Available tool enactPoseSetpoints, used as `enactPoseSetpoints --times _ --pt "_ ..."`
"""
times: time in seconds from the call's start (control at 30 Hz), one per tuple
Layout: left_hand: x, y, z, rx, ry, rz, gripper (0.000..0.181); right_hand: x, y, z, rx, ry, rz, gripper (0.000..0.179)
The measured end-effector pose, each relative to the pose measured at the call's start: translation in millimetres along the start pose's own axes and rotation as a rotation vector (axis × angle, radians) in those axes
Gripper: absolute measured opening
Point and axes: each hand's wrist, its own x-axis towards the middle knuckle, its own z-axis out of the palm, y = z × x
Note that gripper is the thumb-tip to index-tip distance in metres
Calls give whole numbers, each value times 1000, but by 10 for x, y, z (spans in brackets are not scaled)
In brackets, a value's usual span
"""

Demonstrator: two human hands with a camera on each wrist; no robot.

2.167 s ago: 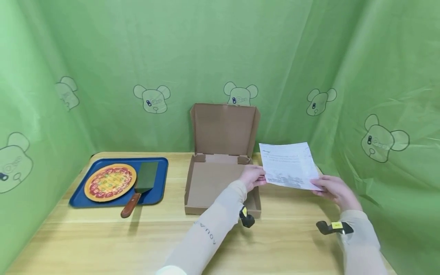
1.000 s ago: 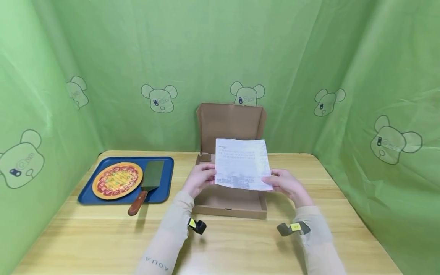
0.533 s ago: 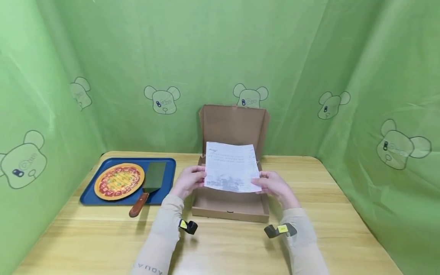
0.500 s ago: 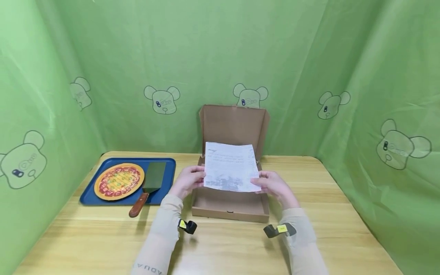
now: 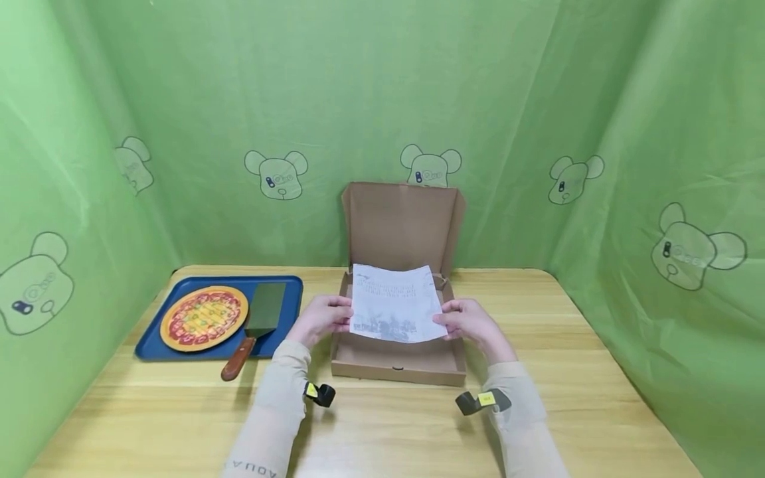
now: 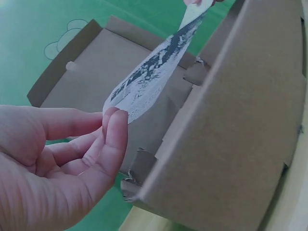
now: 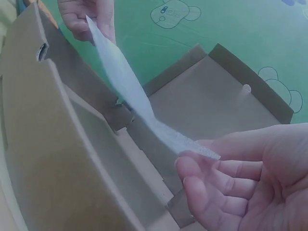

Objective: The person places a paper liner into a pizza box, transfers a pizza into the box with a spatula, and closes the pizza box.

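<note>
Before a green curtain, a person's left hand and right hand pinch a printed sheet in their fingers, now lowered over an open cardboard box, apparently lined up with its base.

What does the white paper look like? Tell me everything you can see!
The white paper is a thin, curved, roughly square sheet, pinched at opposite edges by the left hand and right hand. It shows grey print: text too blurred to read, and a darker picture towards the near edge. It is held over the open cardboard box.
</note>
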Motion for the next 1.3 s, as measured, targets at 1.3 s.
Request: enactPoseSetpoints --times 1.3 --pt "66 86 233 529 48 -10 41 -17 -45 306 -402 152 69 23"
